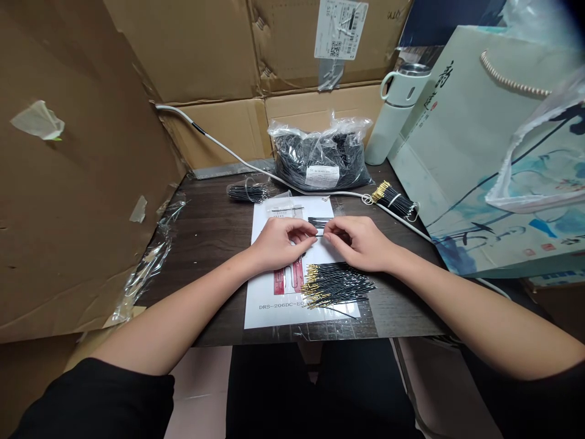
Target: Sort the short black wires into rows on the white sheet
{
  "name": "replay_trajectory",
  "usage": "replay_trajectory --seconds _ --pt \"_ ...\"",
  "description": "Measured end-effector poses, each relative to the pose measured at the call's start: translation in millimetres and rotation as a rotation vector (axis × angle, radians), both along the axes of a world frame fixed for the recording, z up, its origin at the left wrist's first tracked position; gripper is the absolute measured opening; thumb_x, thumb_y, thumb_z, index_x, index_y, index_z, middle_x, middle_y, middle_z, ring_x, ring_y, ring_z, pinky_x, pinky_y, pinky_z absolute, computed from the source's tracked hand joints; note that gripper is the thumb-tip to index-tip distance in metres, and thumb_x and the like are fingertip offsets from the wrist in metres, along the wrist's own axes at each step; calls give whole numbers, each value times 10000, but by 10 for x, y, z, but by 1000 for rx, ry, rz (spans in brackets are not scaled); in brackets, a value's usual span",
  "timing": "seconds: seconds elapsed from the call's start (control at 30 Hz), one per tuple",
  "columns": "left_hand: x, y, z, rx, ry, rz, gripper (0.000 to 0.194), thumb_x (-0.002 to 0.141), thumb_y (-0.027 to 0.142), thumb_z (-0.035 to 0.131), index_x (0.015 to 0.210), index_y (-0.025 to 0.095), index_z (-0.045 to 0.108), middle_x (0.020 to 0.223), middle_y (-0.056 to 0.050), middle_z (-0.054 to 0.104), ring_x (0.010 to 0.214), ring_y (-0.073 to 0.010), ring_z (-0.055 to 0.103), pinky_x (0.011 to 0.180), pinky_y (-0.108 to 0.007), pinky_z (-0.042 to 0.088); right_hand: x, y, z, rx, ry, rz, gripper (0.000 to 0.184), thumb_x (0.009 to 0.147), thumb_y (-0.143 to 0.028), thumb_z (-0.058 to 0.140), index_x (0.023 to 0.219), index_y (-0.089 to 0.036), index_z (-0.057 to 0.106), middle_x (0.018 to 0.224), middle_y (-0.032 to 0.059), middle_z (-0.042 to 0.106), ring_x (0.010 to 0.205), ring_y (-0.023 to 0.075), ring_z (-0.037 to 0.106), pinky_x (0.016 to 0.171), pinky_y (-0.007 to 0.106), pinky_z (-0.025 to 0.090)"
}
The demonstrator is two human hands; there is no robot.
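Over a printed white sheet [256,292], my left hand [284,242] and my right hand [359,241] face each other, thumbs and fingers pinched. A short black wire [319,236] spans the small gap between their fingertips, one end in each hand. Just behind the fingers lie several black wires [320,221] side by side. Closer to me, a loose pile of black wires [340,285] with gold-coloured ends rests on the sheet. My fingers hide the ends of the held wire.
A clear bag of black wires [322,155] stands at the back, with a pale green bottle [397,113] beside it. Tied wire bundles lie left [248,193] and right [395,200]. A white cable [233,160] crosses the table [205,256]. Cardboard [73,183] and a paper bag [461,152] flank it.
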State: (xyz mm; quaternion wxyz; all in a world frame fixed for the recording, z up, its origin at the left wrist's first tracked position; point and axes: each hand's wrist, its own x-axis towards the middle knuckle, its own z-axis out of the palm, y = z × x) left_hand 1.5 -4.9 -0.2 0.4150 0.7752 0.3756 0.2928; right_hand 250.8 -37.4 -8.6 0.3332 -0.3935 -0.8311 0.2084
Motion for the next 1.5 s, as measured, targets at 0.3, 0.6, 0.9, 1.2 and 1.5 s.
replay_trajectory --seconds 0.3,0.6,0.9,1.2,1.5 --pt "-4 12 -8 2 7 -2 164 927 290 803 1013 163 862 955 -76 856 804 -147 757 804 -284 650 5 -5 -5 -13 8 -9 144 1066 -280 602 995 -196 695 861 37 733 732 173 605 703 331 444" --pt "1 6 -3 -10 4 1 157 925 284 808 1009 164 863 937 -63 851 801 -140 755 802 -270 637 3 -5 -4 -12 11 -8 151 1068 -274 601 999 -189 705 856 36 733 725 169 610 694 326 446" --pt "-14 14 -21 10 -1 3 185 899 281 820 1030 150 832 943 -72 837 769 -136 737 766 -272 628 10 2 -16 13 12 -20 140 1073 -268 604 993 -192 690 851 34 718 714 169 597 692 330 441" --pt "-72 75 -10 394 160 97 40 866 174 747 882 191 779 719 15 708 635 -121 617 663 -291 494 43 171 -157 260 -91 -71 128 1088 -256 617 1000 -199 691 999 97 701 941 267 588 899 444 476" --pt "-109 131 -11 473 179 153 63 902 167 712 865 199 752 785 2 751 655 -130 598 707 -311 497 104 263 -161 156 -197 -92 159 1051 -342 690 1105 -192 692 1090 121 691 1041 312 611 962 472 493"
